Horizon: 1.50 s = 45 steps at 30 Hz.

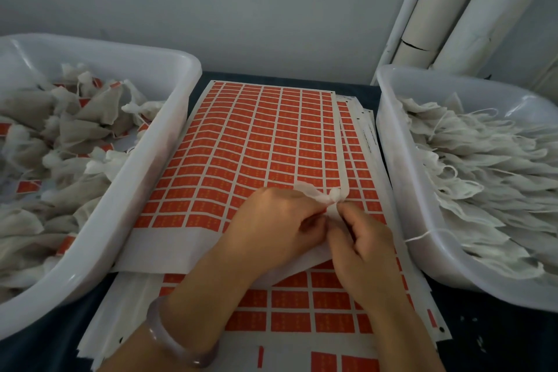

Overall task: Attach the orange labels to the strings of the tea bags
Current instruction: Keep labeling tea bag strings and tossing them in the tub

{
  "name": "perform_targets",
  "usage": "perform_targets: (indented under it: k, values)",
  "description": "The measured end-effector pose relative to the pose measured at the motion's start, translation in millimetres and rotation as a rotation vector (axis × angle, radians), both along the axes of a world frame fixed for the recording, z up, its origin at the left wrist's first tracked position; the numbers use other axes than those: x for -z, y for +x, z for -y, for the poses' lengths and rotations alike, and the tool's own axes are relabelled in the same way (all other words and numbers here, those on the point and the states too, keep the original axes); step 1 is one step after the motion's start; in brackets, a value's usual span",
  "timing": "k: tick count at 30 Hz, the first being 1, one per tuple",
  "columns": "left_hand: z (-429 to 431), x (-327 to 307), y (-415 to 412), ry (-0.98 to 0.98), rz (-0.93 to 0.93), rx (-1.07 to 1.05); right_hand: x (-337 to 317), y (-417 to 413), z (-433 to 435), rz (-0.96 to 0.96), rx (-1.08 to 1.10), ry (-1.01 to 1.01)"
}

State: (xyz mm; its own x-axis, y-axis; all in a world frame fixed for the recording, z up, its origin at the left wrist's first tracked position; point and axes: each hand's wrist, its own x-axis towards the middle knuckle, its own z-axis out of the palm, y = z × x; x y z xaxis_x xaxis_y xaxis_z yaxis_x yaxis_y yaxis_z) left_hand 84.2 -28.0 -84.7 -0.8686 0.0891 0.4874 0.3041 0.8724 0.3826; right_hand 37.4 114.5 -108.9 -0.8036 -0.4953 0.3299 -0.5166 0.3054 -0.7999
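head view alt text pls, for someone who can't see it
A person's left hand and right hand pinch a white tea bag over a sheet of orange labels. The left tub holds labelled bags; the right tub holds unlabelled bags with strings.

Orange labels (256,142) form a grid on a white sheet (169,238), split by thin white lines. The left tub (157,142) and right tub (389,160) are translucent white. The tea bags (87,112) are greyish white. The tabletop (483,326) is dark blue, and the bracelet (172,341) is pale lilac.
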Motion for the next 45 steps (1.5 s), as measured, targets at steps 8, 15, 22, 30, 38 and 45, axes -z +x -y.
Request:
perform_targets:
  k: [8, 15, 22, 30, 38, 45]
  values:
    - [-4.7, -0.2, 1.5, -0.031, 0.138, -0.013, 1.4, -1.4, -2.8, -0.034, 0.035, 0.080]
    - [-4.2, -0.4, 2.2, 0.164, 0.214, 0.008, -3.7, 0.0, -2.8, -0.017, 0.060, 0.054]
    - [-1.1, 8.3, -0.6, 0.484, 0.260, -0.110, -4.0, -0.8, -3.4, 0.001, 0.043, 0.042]
    - [0.5, 8.6, -3.7, 0.912, 0.339, -0.272, -4.6, 1.1, -3.9, 0.087, 0.105, 0.003]
    - [2.3, 5.0, -5.8, 1.027, 0.377, -0.334, -3.7, 0.9, -3.2, 0.169, 0.198, -0.004]
    - [7.5, 5.6, -6.6, 0.956, 0.338, -0.376, -3.2, 2.9, -0.8, 0.186, 0.320, 0.091]
